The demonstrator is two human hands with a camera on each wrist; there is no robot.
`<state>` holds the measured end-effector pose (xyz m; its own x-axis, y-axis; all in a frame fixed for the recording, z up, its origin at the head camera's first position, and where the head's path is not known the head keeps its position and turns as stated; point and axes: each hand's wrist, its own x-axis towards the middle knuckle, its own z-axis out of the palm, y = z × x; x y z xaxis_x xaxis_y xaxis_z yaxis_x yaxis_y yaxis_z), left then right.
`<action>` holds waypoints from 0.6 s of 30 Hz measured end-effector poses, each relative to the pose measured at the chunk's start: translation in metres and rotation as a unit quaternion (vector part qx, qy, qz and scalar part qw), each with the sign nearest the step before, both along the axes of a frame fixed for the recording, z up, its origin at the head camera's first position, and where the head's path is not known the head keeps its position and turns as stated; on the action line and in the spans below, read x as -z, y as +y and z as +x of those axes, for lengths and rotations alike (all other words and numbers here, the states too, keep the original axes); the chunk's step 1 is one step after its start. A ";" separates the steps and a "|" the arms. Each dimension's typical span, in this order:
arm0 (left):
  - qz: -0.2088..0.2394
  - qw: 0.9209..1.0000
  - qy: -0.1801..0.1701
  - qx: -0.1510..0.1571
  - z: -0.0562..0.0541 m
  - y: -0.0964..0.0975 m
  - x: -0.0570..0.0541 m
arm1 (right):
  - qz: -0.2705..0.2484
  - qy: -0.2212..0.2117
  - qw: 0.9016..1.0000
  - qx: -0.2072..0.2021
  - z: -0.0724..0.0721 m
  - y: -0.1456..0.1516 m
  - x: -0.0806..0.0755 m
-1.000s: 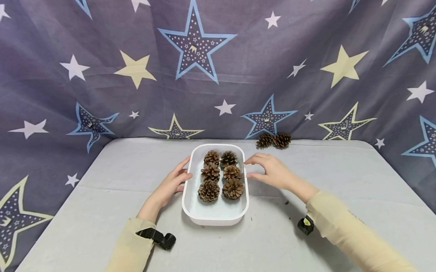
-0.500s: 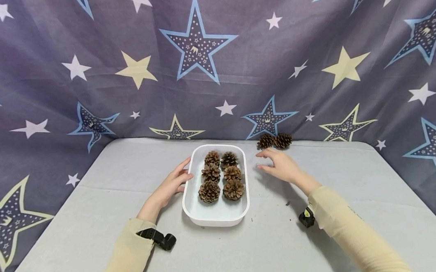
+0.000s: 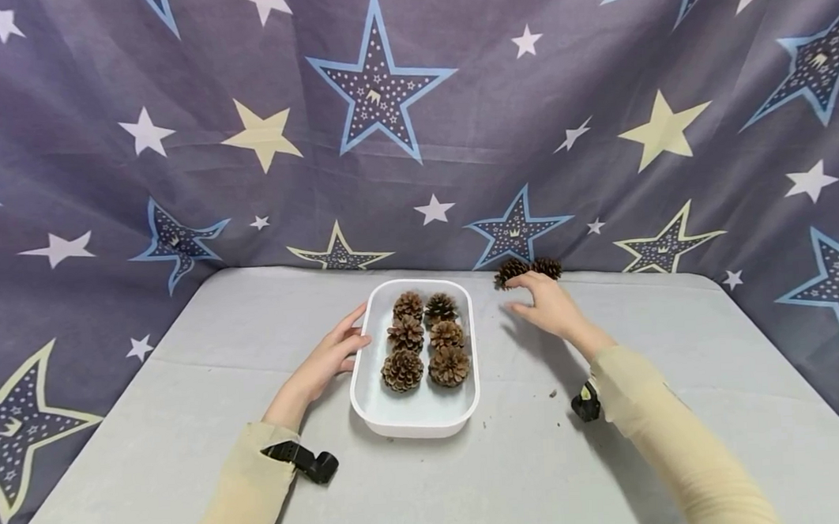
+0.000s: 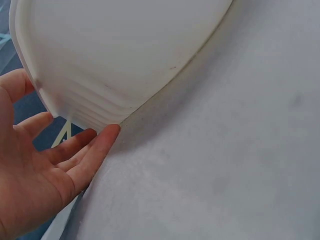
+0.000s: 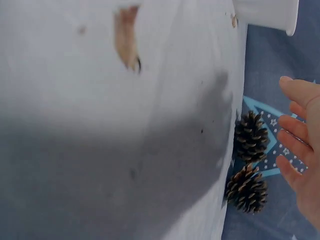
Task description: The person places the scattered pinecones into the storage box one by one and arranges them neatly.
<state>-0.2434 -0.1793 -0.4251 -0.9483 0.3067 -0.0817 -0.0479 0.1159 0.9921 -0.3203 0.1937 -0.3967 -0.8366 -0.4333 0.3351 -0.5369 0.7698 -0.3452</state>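
Observation:
A white plastic tub point(image 3: 417, 428) stands on the table with several brown pine cones inside, set in two columns. My left hand point(image 3: 328, 354) rests against the tub's left side; in the left wrist view its extended fingers point(image 4: 97, 152) touch the outer wall point(image 4: 130, 55). Over the table, right of the tub, my right hand point(image 3: 553, 306) reaches out with fingers spread and holding nothing. Just beyond it lie two more pine cones, a left one point(image 3: 509, 272) and a right one point(image 3: 548, 267), partly hidden by the hand in the head view.
A grey cloth covers the table point(image 3: 186, 432). Behind it hangs a dark curtain point(image 3: 358, 186) printed with stars. Small brown scraps lie right of the tub, one of them a larger flake point(image 5: 126, 37) in the right wrist view.
My right hand has moved from the tub's right edge away to the right and back, close to the two loose pine cones. The left hand and tub stay in place.

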 end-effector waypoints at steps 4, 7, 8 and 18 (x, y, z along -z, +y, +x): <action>0.001 1.000 0.000 0.002 0.000 0.000 0.000 | 0.004 -0.012 1.000 0.027 -0.006 0.006 0.003; 0.000 1.000 -0.001 0.002 0.000 0.001 0.000 | 0.004 -0.024 0.999 0.046 -0.012 0.010 0.006; -0.001 1.000 -0.001 0.002 0.000 0.001 0.000 | 0.004 -0.027 0.998 0.048 -0.013 0.011 0.006; -0.001 1.000 -0.002 -0.002 0.001 0.000 -0.001 | 0.022 -0.025 0.996 0.078 -0.029 0.022 0.005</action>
